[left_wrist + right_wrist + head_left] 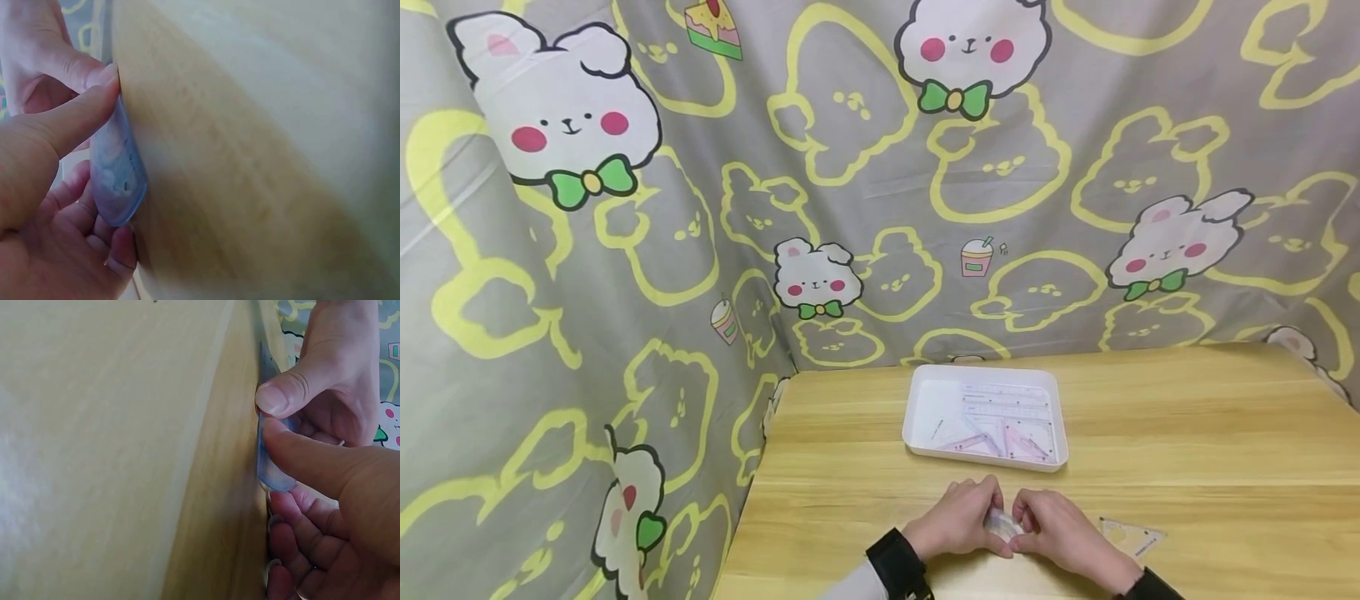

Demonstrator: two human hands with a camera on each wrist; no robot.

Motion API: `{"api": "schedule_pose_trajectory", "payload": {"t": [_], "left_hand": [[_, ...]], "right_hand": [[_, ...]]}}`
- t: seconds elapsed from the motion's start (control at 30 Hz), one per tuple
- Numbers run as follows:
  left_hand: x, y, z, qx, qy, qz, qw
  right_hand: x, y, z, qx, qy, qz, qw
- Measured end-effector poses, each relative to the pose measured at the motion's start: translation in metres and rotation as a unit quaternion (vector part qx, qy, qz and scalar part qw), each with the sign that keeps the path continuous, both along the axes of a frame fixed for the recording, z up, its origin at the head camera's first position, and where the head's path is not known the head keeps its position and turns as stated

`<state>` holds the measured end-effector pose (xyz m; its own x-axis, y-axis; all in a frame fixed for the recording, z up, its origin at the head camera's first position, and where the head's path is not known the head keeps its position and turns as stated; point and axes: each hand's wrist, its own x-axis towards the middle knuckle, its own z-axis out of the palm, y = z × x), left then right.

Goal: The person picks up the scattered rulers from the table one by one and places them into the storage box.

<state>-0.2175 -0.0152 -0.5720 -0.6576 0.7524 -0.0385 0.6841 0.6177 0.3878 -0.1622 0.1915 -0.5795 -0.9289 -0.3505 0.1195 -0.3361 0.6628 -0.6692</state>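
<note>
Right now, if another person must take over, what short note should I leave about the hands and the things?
Left hand: pinches the small clear plastic piece, thumb on top.
Right hand: pinches the same piece from the other side. Both hands hold it low over the wooden table, near the front edge.
White tray: behind the hands, on the table, already holding several clear rulers and set squares.
One more clear set square lies flat on the table, right of the right hand.
Done: some pieces are in the tray. Left: the piece in hand and the set square are outside it.
</note>
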Motion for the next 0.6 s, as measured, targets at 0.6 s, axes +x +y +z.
{"api": "schedule_pose_trajectory", "payload": {"t": [0.6], "left_hand": [[-0.009, -0.025, -0.007, 0.212, -0.204, 0.025, 0.9553]], "right_hand": [[-0.012, 0.012, 0.002, -0.134, -0.095, 0.078, 0.983]]}}
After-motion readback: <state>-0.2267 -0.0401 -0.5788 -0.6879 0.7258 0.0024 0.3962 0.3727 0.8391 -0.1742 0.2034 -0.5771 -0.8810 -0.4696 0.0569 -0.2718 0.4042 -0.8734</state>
